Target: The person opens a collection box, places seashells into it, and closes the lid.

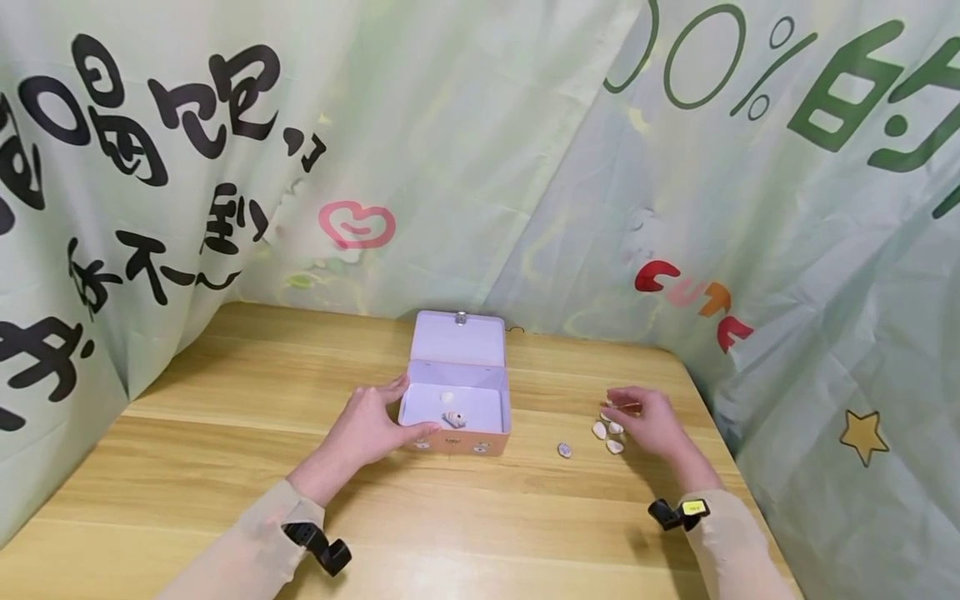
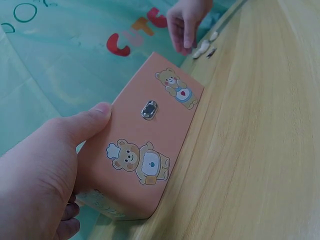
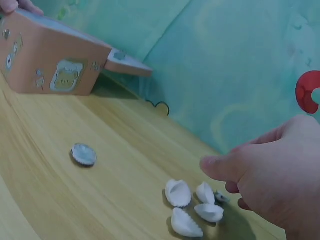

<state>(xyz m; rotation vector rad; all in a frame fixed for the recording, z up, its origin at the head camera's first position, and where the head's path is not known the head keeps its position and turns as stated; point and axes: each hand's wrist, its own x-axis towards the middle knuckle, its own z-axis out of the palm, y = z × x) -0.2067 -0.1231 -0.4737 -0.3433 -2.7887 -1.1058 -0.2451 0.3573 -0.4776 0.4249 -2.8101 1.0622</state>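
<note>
My left hand (image 1: 365,425) grips the near left corner of a small tin box (image 2: 135,130), thumb on the front rim, other fingers along the side. The box has an orange outside with bear pictures, and its lilac lid (image 1: 458,337) stands raised at the back. Inside lie a white shell (image 1: 447,397) and a patterned, brownish shell (image 1: 453,419). My right hand (image 1: 647,418) hovers low over a cluster of white seashells (image 3: 178,193), thumb and fingers loosely bent. Just by its fingers is a small dark shell (image 3: 221,196). Its fingertips are partly hidden in the right wrist view.
A single grey-purple shell (image 1: 564,450) lies between the box and the cluster. The wooden table (image 1: 480,533) ends at a printed curtain (image 1: 465,167) behind and on both sides. Each wrist carries a black camera strap (image 1: 678,512).
</note>
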